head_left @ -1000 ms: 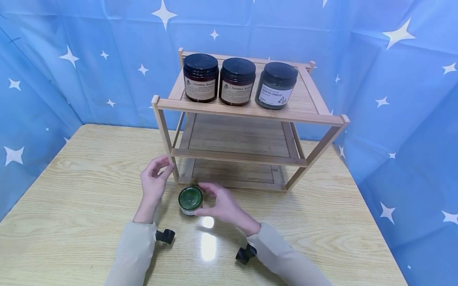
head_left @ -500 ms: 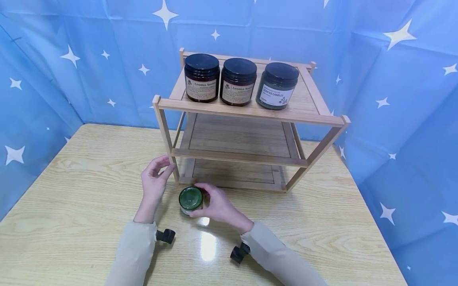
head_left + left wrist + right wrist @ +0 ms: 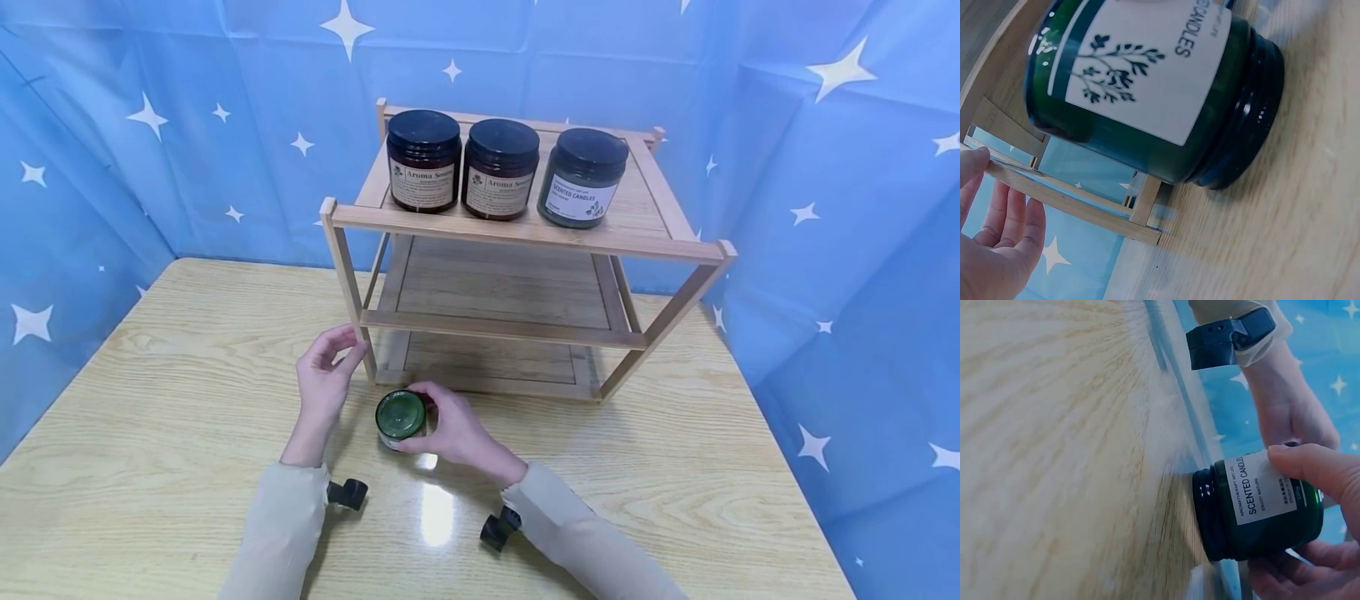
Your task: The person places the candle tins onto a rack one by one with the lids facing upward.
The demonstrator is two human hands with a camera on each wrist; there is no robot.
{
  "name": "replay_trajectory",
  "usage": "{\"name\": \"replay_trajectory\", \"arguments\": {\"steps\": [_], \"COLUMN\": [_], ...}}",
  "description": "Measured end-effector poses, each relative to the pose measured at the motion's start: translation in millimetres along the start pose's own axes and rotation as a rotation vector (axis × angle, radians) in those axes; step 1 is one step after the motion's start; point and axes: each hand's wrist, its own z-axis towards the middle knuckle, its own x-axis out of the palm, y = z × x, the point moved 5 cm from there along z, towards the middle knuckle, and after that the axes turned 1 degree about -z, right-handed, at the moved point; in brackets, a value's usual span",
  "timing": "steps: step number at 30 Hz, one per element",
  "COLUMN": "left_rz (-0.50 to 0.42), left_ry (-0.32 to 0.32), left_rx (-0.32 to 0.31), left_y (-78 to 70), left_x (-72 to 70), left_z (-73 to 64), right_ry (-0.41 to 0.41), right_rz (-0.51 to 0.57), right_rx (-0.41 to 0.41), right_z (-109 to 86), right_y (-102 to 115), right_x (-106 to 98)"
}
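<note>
A green glass scented candle jar (image 3: 400, 414) stands upside down on the table, its dark lid underneath and its base facing up. My right hand (image 3: 453, 425) grips the jar from the right, thumb on the white label in the right wrist view and fingers on the far side. My left hand (image 3: 324, 367) pinches the front left leg of the wooden rack (image 3: 502, 327), thumb on one side and fingers on the other in the left wrist view. There the candle jar (image 3: 1147, 94) looms close, between camera and rack.
On the rack's top shelf stand two brown candle jars (image 3: 422, 183) (image 3: 498, 192) and another green candle jar (image 3: 577, 200), all with black lids up. Two lower shelves lie beneath. A blue star-printed curtain (image 3: 247, 125) surrounds the wooden table (image 3: 187, 417).
My right hand has moved left and its fingers have closed in around the green candle jar. The left hand and the rack have stayed put.
</note>
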Motion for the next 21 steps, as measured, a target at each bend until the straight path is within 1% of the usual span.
{"name": "replay_trajectory", "arguments": {"steps": [9,16,21], "left_rz": [0.01,0.006,0.007], "left_ry": [0.004,0.006,0.001], "left_rx": [-0.008,-0.001,-0.008], "left_y": [0.7,0.3,-0.6], "left_x": [-0.2,0.1,0.3], "left_z": [0.0,0.1,-0.2], "right_ry": [-0.031,-0.059,-0.066], "right_rz": [0.038,0.062,0.078], "right_rx": [-0.003,0.02,0.028], "right_z": [0.3,-1.7,-4.3], "right_y": [-2.3,-5.9,-7.8], "right_x": [0.4,-1.1,-3.6]}}
